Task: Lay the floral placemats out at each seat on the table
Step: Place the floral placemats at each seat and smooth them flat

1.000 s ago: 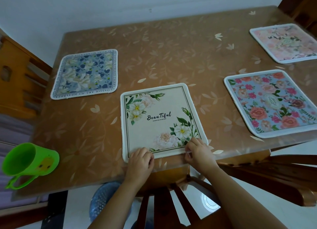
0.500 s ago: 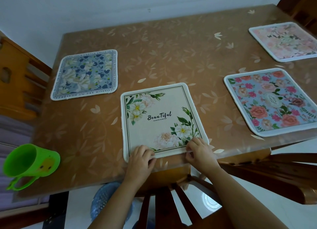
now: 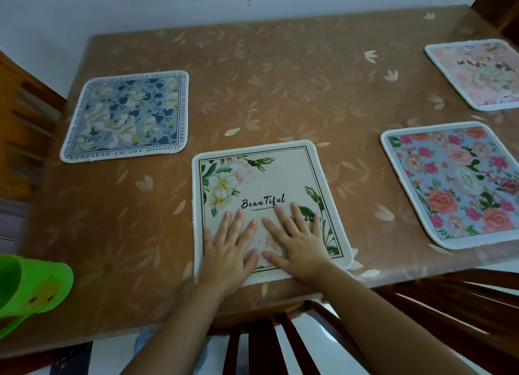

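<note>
A: Four mats lie on the brown leaf-patterned table (image 3: 280, 79): far left, a blue-and-white floral square placemat (image 3: 126, 116); at the near edge, the cream "Beautiful" flower placemat (image 3: 264, 178).
B: Hands?
A: Left hand (image 3: 229, 251) and right hand (image 3: 296, 242) press it, fingers flat and spread, gripping nothing. Best smooth outward, edge square to the table's, matching the rose-print blue placemat (image 3: 455, 183) and pale pink placemat (image 3: 477, 74) right.

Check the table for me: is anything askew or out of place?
The four placemats lie flat. Only the green cup at the table's near left edge looks odd: it seems tipped on its side, though the wide lens may exaggerate that.
</note>
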A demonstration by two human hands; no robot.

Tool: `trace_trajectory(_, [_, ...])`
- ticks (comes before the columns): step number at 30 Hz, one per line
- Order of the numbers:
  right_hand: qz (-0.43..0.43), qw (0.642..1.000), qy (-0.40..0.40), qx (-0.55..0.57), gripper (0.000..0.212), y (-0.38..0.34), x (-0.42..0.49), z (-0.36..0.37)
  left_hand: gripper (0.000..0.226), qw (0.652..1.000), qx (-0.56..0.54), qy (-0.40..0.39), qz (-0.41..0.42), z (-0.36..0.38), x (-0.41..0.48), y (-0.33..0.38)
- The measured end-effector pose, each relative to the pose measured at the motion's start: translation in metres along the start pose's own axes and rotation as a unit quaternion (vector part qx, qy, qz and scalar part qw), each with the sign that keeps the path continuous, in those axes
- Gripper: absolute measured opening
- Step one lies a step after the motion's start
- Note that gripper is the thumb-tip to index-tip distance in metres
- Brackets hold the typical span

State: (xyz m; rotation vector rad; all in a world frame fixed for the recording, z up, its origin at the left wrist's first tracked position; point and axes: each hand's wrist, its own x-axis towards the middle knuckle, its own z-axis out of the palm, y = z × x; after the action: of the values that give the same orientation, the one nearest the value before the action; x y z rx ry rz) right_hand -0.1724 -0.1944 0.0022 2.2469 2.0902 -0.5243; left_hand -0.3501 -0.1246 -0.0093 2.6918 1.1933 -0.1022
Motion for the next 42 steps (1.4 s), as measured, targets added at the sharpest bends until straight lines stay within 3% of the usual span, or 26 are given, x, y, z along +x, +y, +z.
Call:
trace_trajectory(12, [-0.042,0.998,0.055,0.006,0.073,0.035,0.133,-0.03,0.057,0.995,0.002,0.053,-0.086,-0.01,0.123,-0.033])
trace_trajectory(18, [0.061,0.992,0.112,0.013,0.068,0.039,0.156,-0.029,0.06,0.983,-0.026,0.08,-0.163,-0.011,0.149,-0.036])
trace_trajectory(23, [0.158,0.977,0.136,0.052,0.066,0.035,0.14,-0.023,0.062,0.976,-0.032,0.079,-0.201,-0.012,0.138,-0.031])
trace_trajectory(34, [0.158,0.978,0.117,0.075,0.065,0.018,0.036,-0.004,0.068,0.986,-0.016,0.06,-0.152,0.0,0.039,-0.002])
trace_trajectory(42, [0.17,0.981,0.065,0.065,0.07,-0.008,-0.032,0.012,0.067,0.992,-0.032,0.005,-0.122,0.0,-0.034,0.036])
